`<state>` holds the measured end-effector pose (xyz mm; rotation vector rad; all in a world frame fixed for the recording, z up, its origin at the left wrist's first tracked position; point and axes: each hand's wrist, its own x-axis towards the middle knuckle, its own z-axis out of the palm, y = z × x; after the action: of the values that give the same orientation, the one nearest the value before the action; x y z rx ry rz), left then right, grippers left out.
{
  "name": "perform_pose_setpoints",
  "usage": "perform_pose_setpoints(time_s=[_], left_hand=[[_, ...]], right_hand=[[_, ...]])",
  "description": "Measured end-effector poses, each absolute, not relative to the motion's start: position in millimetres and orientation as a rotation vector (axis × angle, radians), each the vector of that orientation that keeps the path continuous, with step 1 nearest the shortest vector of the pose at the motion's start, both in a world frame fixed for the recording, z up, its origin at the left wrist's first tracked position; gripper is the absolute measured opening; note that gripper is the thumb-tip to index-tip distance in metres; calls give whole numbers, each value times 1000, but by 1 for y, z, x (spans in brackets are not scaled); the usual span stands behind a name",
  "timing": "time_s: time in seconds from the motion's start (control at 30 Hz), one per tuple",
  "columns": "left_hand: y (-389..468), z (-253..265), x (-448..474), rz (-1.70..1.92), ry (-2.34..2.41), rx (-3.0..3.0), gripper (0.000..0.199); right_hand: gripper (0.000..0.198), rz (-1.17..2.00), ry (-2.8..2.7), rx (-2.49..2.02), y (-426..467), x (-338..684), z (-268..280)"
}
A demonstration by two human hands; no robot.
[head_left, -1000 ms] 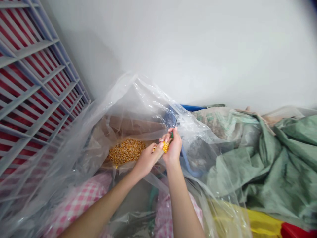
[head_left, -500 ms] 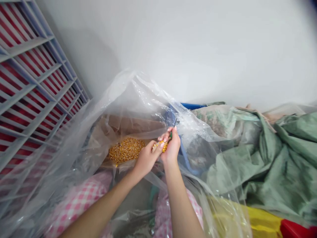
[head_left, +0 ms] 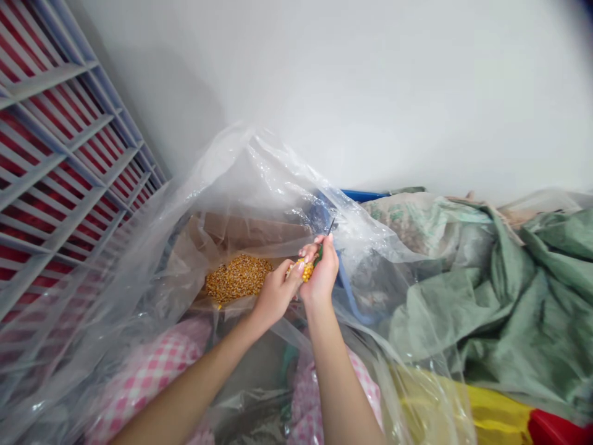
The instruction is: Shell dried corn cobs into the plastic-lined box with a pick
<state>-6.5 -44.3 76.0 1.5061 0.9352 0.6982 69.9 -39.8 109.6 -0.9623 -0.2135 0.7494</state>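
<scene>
My left hand (head_left: 277, 290) is closed on a yellow corn cob (head_left: 307, 272), its thumb pressed along the kernels. Against the same cob, my right hand (head_left: 325, 275) grips a green-handled tool with a thin dark shaft (head_left: 330, 227), its tip pointing up and away; its exact kind is unclear. Fingers cover most of the cob. Below and left of the hands, a pile of loose corn kernels (head_left: 239, 277) lies inside a large clear plastic bag (head_left: 273, 164), whose sheet spreads around both arms.
A pale slatted rack (head_left: 88, 133) with red behind it stands at left. Right of my hands are a blue plastic rim (head_left: 349, 296) and crumpled green fabric (head_left: 504, 296). Yellow material (head_left: 495, 405) and a red object (head_left: 553, 426) lie lower right. A white wall (head_left: 370, 80) rises behind.
Both hands stay together on the cob with only a slight shift of the fingers. The tool's tip has moved slightly up and right. The view has shifted a little.
</scene>
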Motion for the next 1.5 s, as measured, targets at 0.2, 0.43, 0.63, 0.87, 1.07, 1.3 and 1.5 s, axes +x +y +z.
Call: perform_pose_setpoints(time_s=[0.2, 0.43, 0.63, 0.87, 1.07, 1.3, 1.5], left_hand=[[-41, 71, 0, 778, 910, 1296, 44], [-45, 74, 0, 749, 905, 1302, 36], [-50, 70, 4, 846, 895, 1260, 34], [-47, 74, 5, 771, 826, 1122, 38], [-48, 77, 9, 840, 899, 1011, 46], [-46, 65, 13, 885, 1081, 875, 35], [-40, 73, 15, 716, 763, 747, 55]], right_hand=[[27, 776, -194, -953, -41, 70, 109], [27, 759, -189, -990, -41, 69, 109], [25, 772, -162, -978, -41, 73, 113], [22, 834, -23, -942, -41, 76, 111], [22, 878, -76, -912, -41, 70, 111], [19, 908, 95, -918, -40, 75, 109], [19, 930, 103, -903, -41, 75, 107]])
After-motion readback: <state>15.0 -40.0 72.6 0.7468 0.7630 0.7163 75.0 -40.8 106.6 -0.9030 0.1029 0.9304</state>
